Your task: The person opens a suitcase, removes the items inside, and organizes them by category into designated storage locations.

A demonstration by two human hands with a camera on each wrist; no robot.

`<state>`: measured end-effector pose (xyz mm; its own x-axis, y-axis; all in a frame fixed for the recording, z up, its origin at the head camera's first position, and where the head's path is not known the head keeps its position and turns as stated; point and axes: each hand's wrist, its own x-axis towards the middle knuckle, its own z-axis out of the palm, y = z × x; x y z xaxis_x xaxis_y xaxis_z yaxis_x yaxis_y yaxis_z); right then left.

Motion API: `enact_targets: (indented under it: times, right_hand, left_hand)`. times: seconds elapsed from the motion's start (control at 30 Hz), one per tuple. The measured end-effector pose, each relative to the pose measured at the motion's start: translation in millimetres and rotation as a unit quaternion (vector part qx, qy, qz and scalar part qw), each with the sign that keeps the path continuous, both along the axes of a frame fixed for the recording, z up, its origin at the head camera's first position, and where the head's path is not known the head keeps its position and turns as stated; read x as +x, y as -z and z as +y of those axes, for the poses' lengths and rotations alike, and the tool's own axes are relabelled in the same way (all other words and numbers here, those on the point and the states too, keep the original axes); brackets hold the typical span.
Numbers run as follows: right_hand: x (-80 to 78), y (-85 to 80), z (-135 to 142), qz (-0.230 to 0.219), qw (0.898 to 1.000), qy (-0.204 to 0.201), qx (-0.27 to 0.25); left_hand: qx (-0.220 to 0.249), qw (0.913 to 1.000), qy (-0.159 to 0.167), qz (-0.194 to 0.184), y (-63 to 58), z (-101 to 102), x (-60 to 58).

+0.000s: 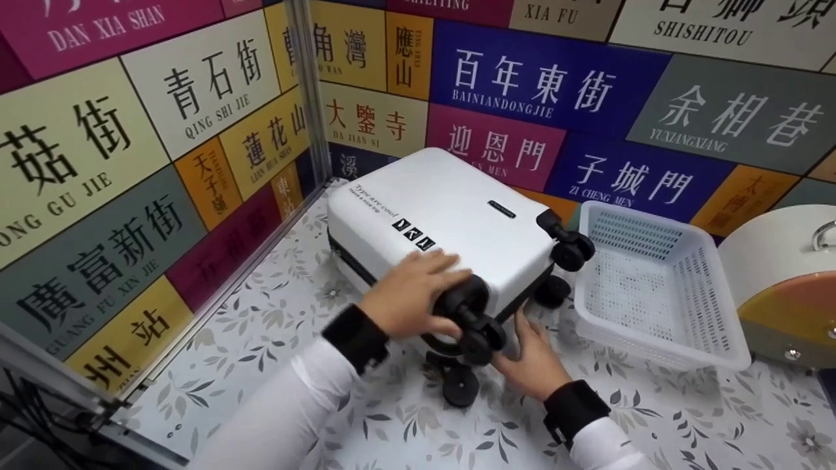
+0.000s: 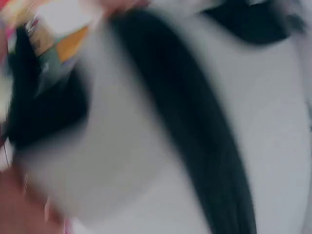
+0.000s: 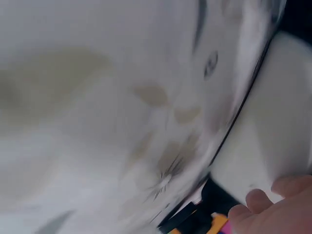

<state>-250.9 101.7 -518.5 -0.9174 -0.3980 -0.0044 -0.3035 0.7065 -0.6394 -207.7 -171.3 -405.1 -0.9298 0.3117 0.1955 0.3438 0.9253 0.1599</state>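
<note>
left grip (image 1: 413,295) and right grip (image 1: 534,364), fingers spread, touch the suitcase (image 1: 450,202).

You are in what looks like a small panelled booth fitted out as a workspace; whether it belongs to a shop, a studio or an office cannot be told. On your left wall (image 1: 111,189) and back wall (image 1: 522,85), coloured printed blocks carry place names in Chinese and Latin letters. The walls meet at a metal post (image 1: 312,91) by your table's (image 1: 405,431) far left corner. A metal rail (image 1: 228,290) follows its left edge, with dark cables (image 1: 39,411) beyond.
</note>
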Motion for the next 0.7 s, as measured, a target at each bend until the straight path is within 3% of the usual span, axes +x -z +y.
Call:
enact_targets:
  times: [0.07, 0.13, 0.2, 0.27, 0.37, 0.53, 0.6, 0.7]
  right_hand:
    - [13.3, 0.8, -5.4, -0.006, 1.000, -0.010, 0.000]
    - [25.9, 2.7, -15.5, 0.002, 0.999, -0.025, -0.024]
    - [36.1, 3.1, -27.4, -0.004, 0.998, -0.029, -0.050]
    - [40.2, 3.2, -36.6, -0.006, 0.997, -0.029, -0.078]
    - [33.4, -0.3, -42.1, -0.007, 0.994, -0.018, -0.106]
    - [4.8, -0.2, -33.6, 0.092, 0.991, -0.007, -0.099]
    - [0.1, 1.8, -29.1, 0.112, 0.990, 0.023, -0.083]
    - [1.8, 4.6, -29.0, 0.088, 0.990, 0.072, -0.080]
  left_hand:
    - [0.017, 0.9986, -0.023, -0.044, -6.5, -37.9, -14.9]
    - [0.020, 0.9960, -0.067, -0.056, -6.1, -73.6, -28.8]
    - [0.028, 0.9939, -0.096, -0.046, -1.8, -98.4, -39.1]
    - [0.036, 0.9931, -0.110, -0.021, 3.8, -109.7, -43.8]
    - [0.047, 0.9917, -0.117, 0.026, 12.0, -106.2, -42.5]
    - [0.063, 0.9818, -0.167, 0.065, 23.9, -76.9, -31.9]
    - [0.064, 0.9763, -0.197, 0.064, 25.0, -62.9, -27.3]
    - [0.055, 0.9735, -0.216, 0.052, 18.6, -51.1, -23.2]
